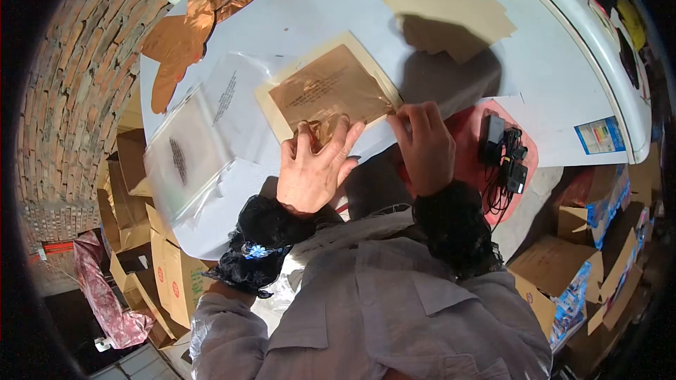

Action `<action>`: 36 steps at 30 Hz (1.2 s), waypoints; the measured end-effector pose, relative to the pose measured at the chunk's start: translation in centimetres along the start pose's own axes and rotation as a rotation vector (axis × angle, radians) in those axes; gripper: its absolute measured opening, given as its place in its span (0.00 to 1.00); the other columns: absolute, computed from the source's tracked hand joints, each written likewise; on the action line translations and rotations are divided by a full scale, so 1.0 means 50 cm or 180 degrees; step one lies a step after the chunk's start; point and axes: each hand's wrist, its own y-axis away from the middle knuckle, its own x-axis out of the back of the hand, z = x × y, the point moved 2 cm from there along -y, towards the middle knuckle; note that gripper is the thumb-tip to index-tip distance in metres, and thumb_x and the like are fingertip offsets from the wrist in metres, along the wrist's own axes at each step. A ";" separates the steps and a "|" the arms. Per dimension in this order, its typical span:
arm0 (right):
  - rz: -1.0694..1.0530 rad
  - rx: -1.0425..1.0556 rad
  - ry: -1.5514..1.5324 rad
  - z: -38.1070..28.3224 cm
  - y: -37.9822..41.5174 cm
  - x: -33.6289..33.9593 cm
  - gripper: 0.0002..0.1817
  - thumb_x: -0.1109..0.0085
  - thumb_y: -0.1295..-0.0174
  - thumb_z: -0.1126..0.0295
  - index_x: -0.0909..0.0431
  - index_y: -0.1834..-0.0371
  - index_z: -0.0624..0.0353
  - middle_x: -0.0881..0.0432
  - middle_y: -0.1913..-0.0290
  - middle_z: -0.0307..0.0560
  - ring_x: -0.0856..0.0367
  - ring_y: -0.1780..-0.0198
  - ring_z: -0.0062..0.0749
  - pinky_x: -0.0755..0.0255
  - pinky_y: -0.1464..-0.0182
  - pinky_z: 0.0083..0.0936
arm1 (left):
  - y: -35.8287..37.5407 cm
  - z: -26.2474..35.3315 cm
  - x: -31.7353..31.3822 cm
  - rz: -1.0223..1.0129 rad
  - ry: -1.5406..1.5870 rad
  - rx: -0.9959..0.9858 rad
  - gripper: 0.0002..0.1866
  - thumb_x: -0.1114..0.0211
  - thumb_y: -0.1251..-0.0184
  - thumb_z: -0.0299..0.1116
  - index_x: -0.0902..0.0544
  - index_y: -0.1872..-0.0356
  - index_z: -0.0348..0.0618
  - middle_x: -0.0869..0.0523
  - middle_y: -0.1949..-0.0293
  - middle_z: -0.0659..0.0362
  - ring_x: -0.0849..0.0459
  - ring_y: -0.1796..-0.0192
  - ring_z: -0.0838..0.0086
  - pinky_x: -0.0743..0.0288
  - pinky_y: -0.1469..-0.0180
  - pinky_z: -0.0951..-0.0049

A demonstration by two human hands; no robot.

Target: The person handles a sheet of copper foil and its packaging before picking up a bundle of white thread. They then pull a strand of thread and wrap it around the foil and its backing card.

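Note:
My left hand point(313, 169) rests with spread fingers on the near edge of a copper-coloured sheet point(310, 102). The sheet is in a clear plastic bag with dark print, and wrinkles by the fingertips. Under it lies a cream card point(263, 105), its border showing round the sides. At the right corner of the bag, my right hand point(427, 148) is closed in a pinch on the plastic edge. A stack of clear printed bags point(179, 148) lies left of my left hand.
Loose copper-coloured pieces point(169, 46) lie at the far left of the white table point(556, 98). Cream cards point(451, 10) are piled at the back right. Black adapters with cables point(503, 151) sit on a red surface point(461, 127) at the right. Cardboard boxes point(556, 267) stand below.

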 end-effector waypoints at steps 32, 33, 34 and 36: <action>0.0083 0.0737 0.0031 0.068 0.031 0.051 0.18 0.42 0.47 0.79 0.23 0.51 0.55 0.21 0.48 0.47 0.25 0.50 0.46 0.33 0.45 0.40 | 0.005 -0.007 0.018 0.0254 0.0303 -0.0071 0.33 0.41 0.37 0.56 0.32 0.31 0.63 0.27 0.35 0.67 0.28 0.45 0.57 0.31 0.46 0.61; 0.0033 0.0680 -0.0021 0.073 0.031 0.054 0.17 0.42 0.46 0.79 0.23 0.51 0.55 0.21 0.49 0.47 0.25 0.50 0.47 0.33 0.45 0.40 | 0.006 -0.008 0.021 0.0288 0.0334 -0.0091 0.30 0.40 0.36 0.53 0.30 0.33 0.61 0.27 0.35 0.67 0.28 0.45 0.58 0.32 0.45 0.61; -0.0018 0.0625 -0.0074 0.078 0.032 0.056 0.17 0.43 0.46 0.78 0.23 0.51 0.55 0.20 0.50 0.48 0.25 0.51 0.47 0.33 0.46 0.40 | 0.006 -0.007 0.023 0.0252 0.0381 -0.0036 0.30 0.39 0.36 0.52 0.30 0.33 0.61 0.27 0.35 0.67 0.28 0.44 0.58 0.32 0.44 0.61; -0.0143 0.0404 -0.0178 0.082 0.035 0.056 0.15 0.42 0.44 0.77 0.23 0.51 0.56 0.20 0.52 0.48 0.25 0.52 0.48 0.32 0.46 0.39 | 0.006 -0.003 0.028 0.0178 0.0479 0.0068 0.29 0.39 0.35 0.49 0.29 0.33 0.61 0.28 0.35 0.67 0.29 0.43 0.57 0.33 0.42 0.60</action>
